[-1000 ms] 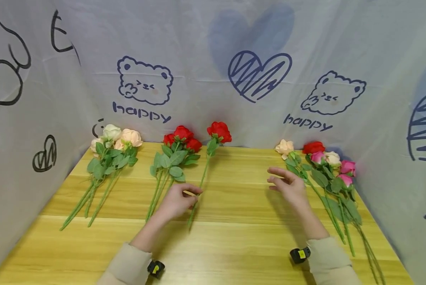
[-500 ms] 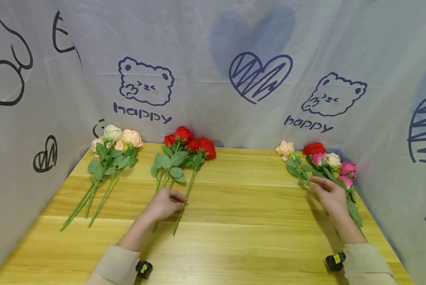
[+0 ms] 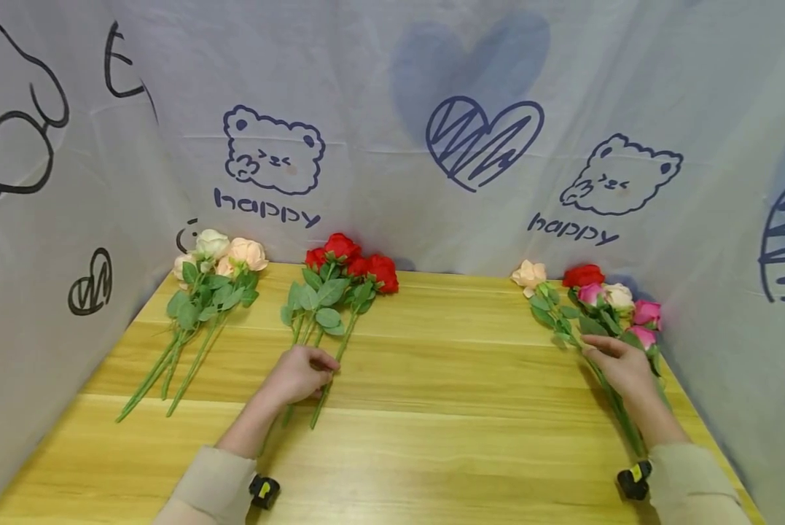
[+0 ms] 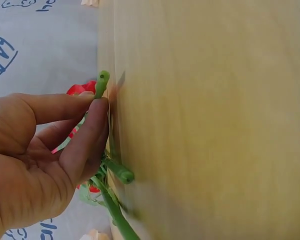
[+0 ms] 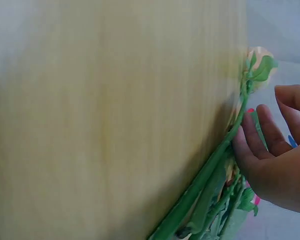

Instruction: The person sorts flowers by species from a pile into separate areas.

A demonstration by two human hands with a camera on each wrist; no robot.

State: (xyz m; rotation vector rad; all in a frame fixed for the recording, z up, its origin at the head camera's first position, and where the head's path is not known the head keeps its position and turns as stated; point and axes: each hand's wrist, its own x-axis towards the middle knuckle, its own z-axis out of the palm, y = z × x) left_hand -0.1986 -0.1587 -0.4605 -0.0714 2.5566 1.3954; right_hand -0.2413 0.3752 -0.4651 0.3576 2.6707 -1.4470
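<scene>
My left hand [image 3: 303,373] pinches the green stem of a red rose [image 3: 383,274] between thumb and fingertips. That rose lies beside several other red roses [image 3: 342,248], their blooms touching. In the left wrist view the cut end of the pinched stem [image 4: 103,80] pokes out past the fingertips. On the right, my right hand [image 3: 628,373] is over the stems of a mixed group, beside a peach rose [image 3: 529,274]. The right wrist view shows its thumb apart from the fingers, and its lower fingertips at or against the peach rose's stem [image 5: 236,131]; contact is hard to tell.
Cream and peach roses [image 3: 246,255] lie in a group at the table's left. Right of the peach rose lie a red rose [image 3: 583,275], a cream rose [image 3: 618,297] and several pink roses [image 3: 646,313]. A printed white curtain [image 3: 379,160] encloses the wooden table [image 3: 431,452].
My left hand has brought its red rose left and down against the other red roses. My right hand has moved right, from bare table to the mixed roses' stems.
</scene>
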